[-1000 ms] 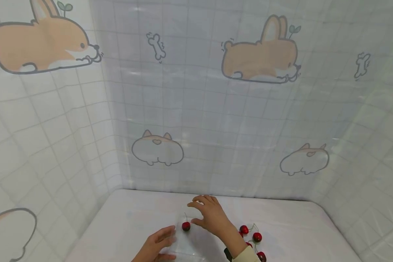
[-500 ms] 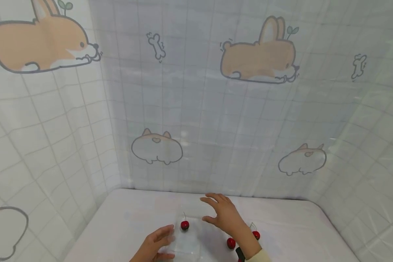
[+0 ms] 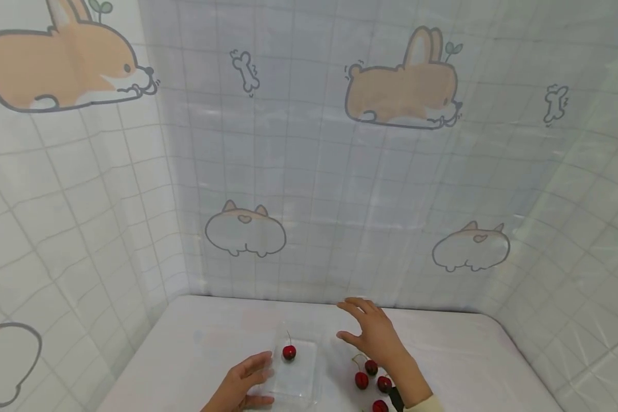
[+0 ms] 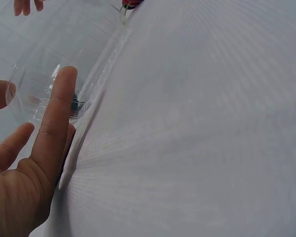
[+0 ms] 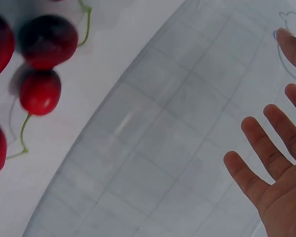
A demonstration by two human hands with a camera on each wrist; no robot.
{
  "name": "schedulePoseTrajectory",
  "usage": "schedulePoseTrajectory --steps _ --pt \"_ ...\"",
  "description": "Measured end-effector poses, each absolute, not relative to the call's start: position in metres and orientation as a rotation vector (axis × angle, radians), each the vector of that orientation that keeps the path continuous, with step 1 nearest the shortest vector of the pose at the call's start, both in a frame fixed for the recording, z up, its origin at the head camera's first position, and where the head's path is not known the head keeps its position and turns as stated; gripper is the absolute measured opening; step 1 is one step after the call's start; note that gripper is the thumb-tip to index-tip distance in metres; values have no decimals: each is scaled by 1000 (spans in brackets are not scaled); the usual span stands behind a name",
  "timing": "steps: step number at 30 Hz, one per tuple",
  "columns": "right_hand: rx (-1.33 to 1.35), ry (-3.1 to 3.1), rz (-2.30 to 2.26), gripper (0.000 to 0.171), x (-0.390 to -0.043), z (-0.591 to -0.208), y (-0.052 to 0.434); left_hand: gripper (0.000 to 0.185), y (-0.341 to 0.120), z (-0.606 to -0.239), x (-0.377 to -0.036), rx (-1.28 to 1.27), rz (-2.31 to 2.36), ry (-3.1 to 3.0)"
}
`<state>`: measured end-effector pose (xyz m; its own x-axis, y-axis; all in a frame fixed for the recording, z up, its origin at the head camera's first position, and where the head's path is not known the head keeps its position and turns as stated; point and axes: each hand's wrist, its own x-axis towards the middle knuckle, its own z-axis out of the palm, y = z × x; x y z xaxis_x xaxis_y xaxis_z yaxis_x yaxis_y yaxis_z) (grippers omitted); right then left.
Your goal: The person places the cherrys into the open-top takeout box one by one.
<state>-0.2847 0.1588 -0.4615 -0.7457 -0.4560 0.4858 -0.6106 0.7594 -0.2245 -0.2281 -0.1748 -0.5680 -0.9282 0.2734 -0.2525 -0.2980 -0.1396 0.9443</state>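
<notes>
A clear plastic box [image 3: 294,391] stands on the table with one dark red cherry [image 3: 289,352] in it, its stem pointing up. At the box's left side is my left hand [image 3: 243,382], fingers extended and spread, fingertips right at the wall. The left wrist view shows a straight finger [image 4: 52,123] overlapping the clear plastic. My right hand [image 3: 373,332] hovers to the right of the box, fingers spread and holding nothing. Below it, several cherries [image 3: 361,380] with green stems lie on the table. Up close in the right wrist view, the cherries [image 5: 40,92] sit left of the spread fingers [image 5: 264,145].
A white cloth covers the table [image 3: 211,326]. Sheets with a grid and cartoon dogs hang as a back wall [image 3: 319,171] and side walls. A black band [image 3: 395,399] is on the right wrist, near the cherries.
My right hand has moved rightward, away from the box and over toward the loose cherries, with its fingers still spread. The left hand has stayed beside the box.
</notes>
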Motion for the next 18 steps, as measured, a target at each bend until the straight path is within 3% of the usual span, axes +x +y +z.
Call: schedulePoseTrajectory --steps 18 --pt "498 -2624 631 67 -278 -469 213 71 -174 -566 -226 -36 2148 1735"
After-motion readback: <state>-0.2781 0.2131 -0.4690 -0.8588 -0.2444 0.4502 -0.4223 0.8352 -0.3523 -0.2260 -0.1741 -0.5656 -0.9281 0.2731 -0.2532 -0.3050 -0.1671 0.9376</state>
